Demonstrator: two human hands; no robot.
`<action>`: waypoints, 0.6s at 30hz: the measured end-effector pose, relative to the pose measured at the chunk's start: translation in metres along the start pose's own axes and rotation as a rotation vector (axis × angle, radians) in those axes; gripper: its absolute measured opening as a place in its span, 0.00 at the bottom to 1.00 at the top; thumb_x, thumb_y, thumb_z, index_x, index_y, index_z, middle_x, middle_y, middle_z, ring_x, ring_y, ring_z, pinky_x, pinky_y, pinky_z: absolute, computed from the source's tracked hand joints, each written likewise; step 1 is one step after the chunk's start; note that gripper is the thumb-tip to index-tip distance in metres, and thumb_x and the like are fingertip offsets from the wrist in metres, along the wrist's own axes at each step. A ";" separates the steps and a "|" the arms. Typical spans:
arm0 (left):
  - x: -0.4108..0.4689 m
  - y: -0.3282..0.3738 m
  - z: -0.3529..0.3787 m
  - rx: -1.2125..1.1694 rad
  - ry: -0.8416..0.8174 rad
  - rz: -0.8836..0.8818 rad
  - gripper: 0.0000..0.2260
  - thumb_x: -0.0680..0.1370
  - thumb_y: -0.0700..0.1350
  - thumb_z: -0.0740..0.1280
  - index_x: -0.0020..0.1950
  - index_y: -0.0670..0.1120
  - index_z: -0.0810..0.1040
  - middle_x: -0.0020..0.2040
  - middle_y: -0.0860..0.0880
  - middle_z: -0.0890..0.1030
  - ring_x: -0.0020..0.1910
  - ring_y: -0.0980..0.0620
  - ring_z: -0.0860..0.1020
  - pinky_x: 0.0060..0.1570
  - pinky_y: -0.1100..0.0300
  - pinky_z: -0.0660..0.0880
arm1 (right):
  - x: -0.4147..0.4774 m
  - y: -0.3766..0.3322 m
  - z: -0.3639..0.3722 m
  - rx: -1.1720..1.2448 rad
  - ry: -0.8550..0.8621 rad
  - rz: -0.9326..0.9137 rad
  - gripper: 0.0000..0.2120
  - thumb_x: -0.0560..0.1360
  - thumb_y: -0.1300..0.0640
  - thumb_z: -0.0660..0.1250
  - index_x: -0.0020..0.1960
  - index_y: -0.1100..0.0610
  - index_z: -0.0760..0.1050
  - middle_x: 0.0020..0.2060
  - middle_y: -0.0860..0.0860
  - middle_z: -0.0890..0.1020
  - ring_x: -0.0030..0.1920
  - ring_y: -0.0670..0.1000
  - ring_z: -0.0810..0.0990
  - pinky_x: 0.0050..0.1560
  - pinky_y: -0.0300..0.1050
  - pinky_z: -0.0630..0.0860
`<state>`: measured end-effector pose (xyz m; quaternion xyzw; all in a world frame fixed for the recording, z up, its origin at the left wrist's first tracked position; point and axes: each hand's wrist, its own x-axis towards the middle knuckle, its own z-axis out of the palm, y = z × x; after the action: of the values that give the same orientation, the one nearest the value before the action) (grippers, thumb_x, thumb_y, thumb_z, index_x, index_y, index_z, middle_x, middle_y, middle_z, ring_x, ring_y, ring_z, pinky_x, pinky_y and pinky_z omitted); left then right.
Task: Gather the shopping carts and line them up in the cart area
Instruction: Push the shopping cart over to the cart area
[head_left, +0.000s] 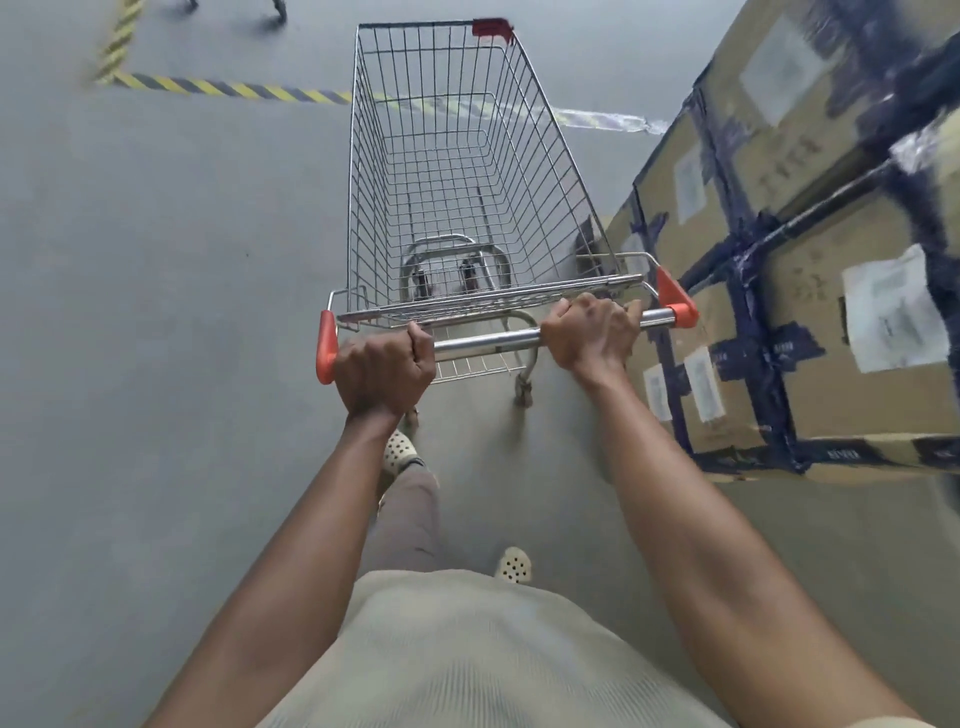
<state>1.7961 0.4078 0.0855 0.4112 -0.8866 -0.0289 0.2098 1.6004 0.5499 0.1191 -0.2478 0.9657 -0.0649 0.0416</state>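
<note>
My left hand and right hand both have fingers curled tight round the handle bar of the wire shopping cart, whose basket stretches straight ahead of my knuckles. Just off my right hand stands a stack of taped cardboard boxes; striped floor tape lies ahead, beyond my left hand
</note>
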 end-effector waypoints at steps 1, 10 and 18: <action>0.022 -0.006 0.007 0.005 -0.018 -0.002 0.23 0.80 0.49 0.58 0.27 0.43 0.75 0.22 0.46 0.72 0.21 0.46 0.67 0.31 0.60 0.64 | 0.021 -0.014 0.000 0.010 -0.002 0.003 0.20 0.78 0.51 0.55 0.31 0.57 0.74 0.28 0.53 0.76 0.33 0.53 0.76 0.62 0.55 0.62; 0.218 -0.089 0.045 -0.008 -0.176 -0.016 0.24 0.79 0.49 0.58 0.27 0.41 0.77 0.23 0.42 0.75 0.21 0.42 0.73 0.31 0.58 0.65 | 0.175 -0.161 0.003 0.007 -0.084 0.034 0.21 0.75 0.50 0.54 0.28 0.58 0.71 0.28 0.52 0.74 0.34 0.53 0.76 0.69 0.60 0.62; 0.398 -0.142 0.086 0.018 -0.302 -0.113 0.25 0.83 0.50 0.55 0.38 0.39 0.83 0.34 0.40 0.82 0.31 0.44 0.70 0.39 0.54 0.62 | 0.321 -0.280 0.012 -0.042 -0.113 0.000 0.18 0.77 0.51 0.55 0.31 0.57 0.69 0.29 0.51 0.71 0.33 0.52 0.73 0.59 0.56 0.67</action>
<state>1.6355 0.0089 0.1134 0.4531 -0.8839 -0.0940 0.0683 1.4535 0.1496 0.1325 -0.2517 0.9631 -0.0306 0.0908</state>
